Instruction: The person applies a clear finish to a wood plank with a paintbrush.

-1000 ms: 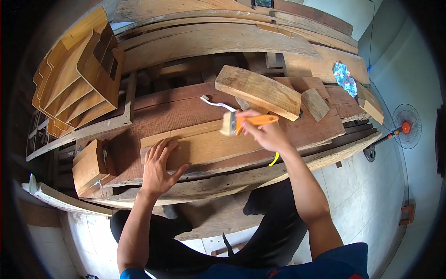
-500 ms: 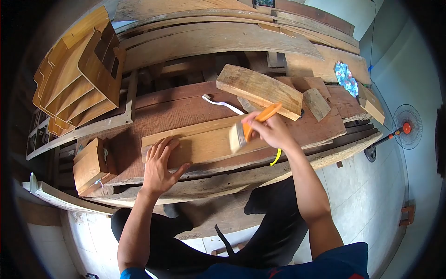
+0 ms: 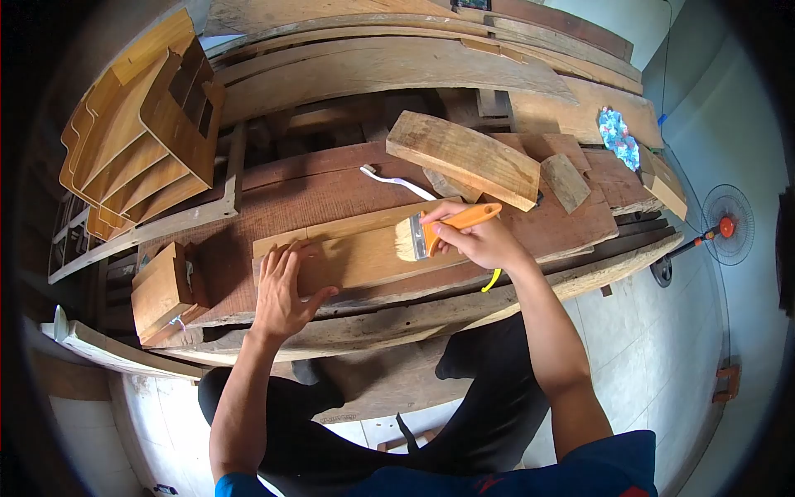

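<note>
Head view: board on stacked planks.
Right hand: gripping brush, bristles on board.
Left hand: open, flat on board's left end.
Behind: thick block, white tool.

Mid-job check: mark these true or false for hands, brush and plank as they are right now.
1. The right hand grips an orange-handled brush. True.
2. The brush's bristles rest on the light plank. True.
3. The left hand is raised clear of the plank. False: it lies flat, fingers spread, on the plank's left end.
4. The fan stands on the planks. False: it stands on the floor at the right.
5. The white-handled tool is in the left hand. False: it lies untouched on the dark board beyond the plank.
</note>
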Available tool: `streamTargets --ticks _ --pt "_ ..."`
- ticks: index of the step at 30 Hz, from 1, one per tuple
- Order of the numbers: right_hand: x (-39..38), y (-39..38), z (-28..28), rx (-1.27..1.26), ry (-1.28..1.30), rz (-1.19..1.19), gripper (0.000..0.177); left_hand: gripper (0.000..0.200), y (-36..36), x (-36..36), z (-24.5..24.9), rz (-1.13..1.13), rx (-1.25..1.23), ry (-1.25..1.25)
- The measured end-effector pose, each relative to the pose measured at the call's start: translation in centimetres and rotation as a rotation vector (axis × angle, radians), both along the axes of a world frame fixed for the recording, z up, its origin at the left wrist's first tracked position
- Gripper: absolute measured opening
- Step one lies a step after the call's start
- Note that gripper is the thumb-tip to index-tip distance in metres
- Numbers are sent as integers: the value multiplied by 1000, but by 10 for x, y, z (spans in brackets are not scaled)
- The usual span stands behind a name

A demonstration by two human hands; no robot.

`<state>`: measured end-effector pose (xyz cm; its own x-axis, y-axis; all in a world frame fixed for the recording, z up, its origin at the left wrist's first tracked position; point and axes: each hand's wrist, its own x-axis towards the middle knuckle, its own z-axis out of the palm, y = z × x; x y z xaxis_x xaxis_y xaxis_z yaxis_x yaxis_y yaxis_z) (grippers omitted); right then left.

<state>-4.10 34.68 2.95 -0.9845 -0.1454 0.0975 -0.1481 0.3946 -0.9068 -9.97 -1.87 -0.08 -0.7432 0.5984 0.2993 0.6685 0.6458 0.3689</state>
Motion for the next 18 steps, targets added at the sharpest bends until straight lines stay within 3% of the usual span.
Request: streamTargets --ticks 5,9,13,14,17,18 --pt "0 6 -4 -15 130 -132 24 75 -6 -10 -10 -37 -27 129" --pt "10 -1 -3 -56 -50 132 29 85 -23 -26 -10 26 -82 166" --pt "6 -9 -19 -86 133 -89 32 94 -24 -25 -9 90 -44 127" --pt "3 -14 -18 96 204 -136 34 97 -23 -24 -7 89 -35 107" --pt "6 -21 -13 292 239 82 32 102 -15 -17 2 137 -21 73" --pt "5 -21 -18 296 384 182 30 104 -14 -14 5 162 -20 62"
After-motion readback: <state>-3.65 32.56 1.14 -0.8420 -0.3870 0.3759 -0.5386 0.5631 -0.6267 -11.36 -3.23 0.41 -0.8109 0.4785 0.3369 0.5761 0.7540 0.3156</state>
